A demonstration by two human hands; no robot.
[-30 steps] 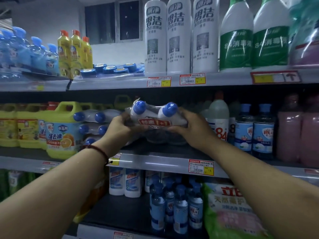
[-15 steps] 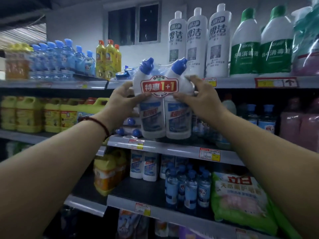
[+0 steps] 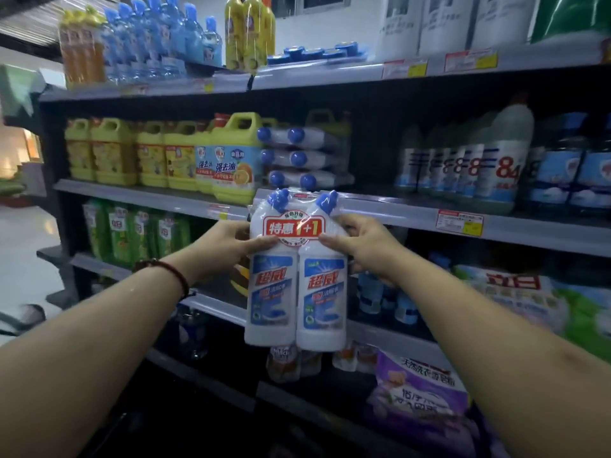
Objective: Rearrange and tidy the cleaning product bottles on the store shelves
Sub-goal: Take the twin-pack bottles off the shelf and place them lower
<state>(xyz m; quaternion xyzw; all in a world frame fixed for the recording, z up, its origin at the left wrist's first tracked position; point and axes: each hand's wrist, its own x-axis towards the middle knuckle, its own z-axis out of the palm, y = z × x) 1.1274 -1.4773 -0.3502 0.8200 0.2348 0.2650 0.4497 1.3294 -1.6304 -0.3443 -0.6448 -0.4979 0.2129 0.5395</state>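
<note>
A shrink-wrapped twin pack (image 3: 295, 285) of two white bottles with blue caps and a red "1+1" label hangs upright in front of the shelves, held clear of them. My left hand (image 3: 228, 244) grips its left shoulder and my right hand (image 3: 358, 241) grips its right shoulder. Behind and above it, three similar twin packs (image 3: 297, 157) lie on their sides in a stack on the middle shelf (image 3: 413, 211), caps toward me.
Yellow jugs (image 3: 231, 160) stand left of the stack and white "84" bottles (image 3: 496, 163) to its right, with a dark gap between. The top shelf holds blue and yellow bottles. Lower shelves carry green pouches (image 3: 132, 236), blue bottles and refill bags (image 3: 420, 401). An aisle floor opens at far left.
The twin pack came off the middle shelf, was turned upright and raised, and now sits lower, in front of the shelf edge. The view has swung left and down.
</note>
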